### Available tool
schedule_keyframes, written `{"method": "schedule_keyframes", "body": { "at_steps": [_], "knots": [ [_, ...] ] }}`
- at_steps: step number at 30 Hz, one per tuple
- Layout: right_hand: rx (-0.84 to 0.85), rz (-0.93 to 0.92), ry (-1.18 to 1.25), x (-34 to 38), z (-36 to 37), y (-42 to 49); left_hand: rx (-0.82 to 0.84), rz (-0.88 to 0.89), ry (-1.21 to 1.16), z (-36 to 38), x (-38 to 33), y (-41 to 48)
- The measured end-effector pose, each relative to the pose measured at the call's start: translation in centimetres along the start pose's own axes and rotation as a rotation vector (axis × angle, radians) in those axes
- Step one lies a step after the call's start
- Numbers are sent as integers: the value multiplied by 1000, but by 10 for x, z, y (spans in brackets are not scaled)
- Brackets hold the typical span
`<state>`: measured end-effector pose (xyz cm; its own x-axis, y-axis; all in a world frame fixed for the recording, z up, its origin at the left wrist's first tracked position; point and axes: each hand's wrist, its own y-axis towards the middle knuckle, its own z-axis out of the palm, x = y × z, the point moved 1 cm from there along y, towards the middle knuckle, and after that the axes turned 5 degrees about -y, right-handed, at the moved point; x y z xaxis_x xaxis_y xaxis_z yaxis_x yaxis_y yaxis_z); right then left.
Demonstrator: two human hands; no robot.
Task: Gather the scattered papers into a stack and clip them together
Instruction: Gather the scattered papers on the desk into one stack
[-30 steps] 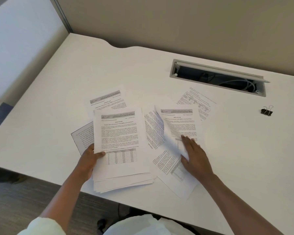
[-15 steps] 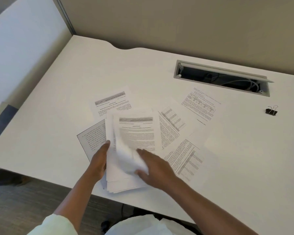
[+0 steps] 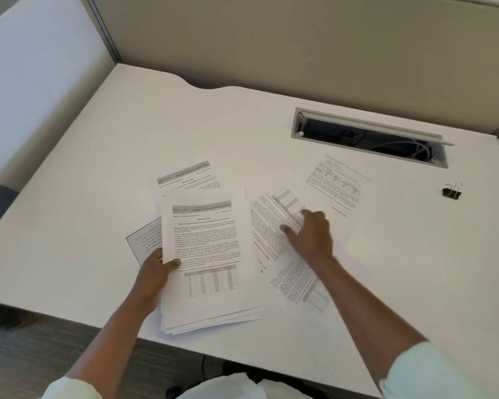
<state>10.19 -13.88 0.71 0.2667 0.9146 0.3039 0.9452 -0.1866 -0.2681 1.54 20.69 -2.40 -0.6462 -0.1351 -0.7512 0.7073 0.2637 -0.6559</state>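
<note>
Loose fanned stack (image 3: 211,254) of printed pages, table at bottom

1. Left hand (image 3: 153,276): forearm in from bottom-left, thumb on top, fingers hidden beneath, pinching.
2. Right hand (image 3: 311,237): arm extended forward, palm down, fingers spread flat, motion-blurred.
3. Both sleeves pushed up, forearms bare.

A stack of papers (image 3: 211,254) lay at the frame's lower centre on the counter (image 3: 98,168), loose sheets (image 3: 337,182) spread to its right, a binder clip (image 3: 452,192) far right, a cable tray (image 3: 369,138) above.
</note>
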Motion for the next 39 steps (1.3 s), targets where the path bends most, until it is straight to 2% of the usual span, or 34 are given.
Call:
{"method": "schedule_keyframes", "body": {
  "at_steps": [4,12,19,21,23,29,35,37,39],
  "knots": [
    [-47,179,-20,-29,-15,44,-10,-12,-23,-7,-3,3],
    [63,218,-81,-35,-15,73,0,-40,-33,-8,-5,1],
    [157,194,16,-33,-20,71,1,-57,-26,-9,-5,4],
    [155,235,205,-29,-26,66,9,-59,-32,-10,-5,4],
    [145,288,509,-22,-39,59,14,-62,-37,-10,-5,5],
    [-80,385,1105,8,-109,41,20,-71,-82,-6,-6,4],
    [-160,398,1769,48,-149,10,15,-80,-131,2,-9,0],
    [-122,410,1878,59,-146,-2,20,-82,-140,5,-10,-1],
    [-56,473,1884,67,-130,-16,27,-85,-141,7,-10,-1]
  ]
}}
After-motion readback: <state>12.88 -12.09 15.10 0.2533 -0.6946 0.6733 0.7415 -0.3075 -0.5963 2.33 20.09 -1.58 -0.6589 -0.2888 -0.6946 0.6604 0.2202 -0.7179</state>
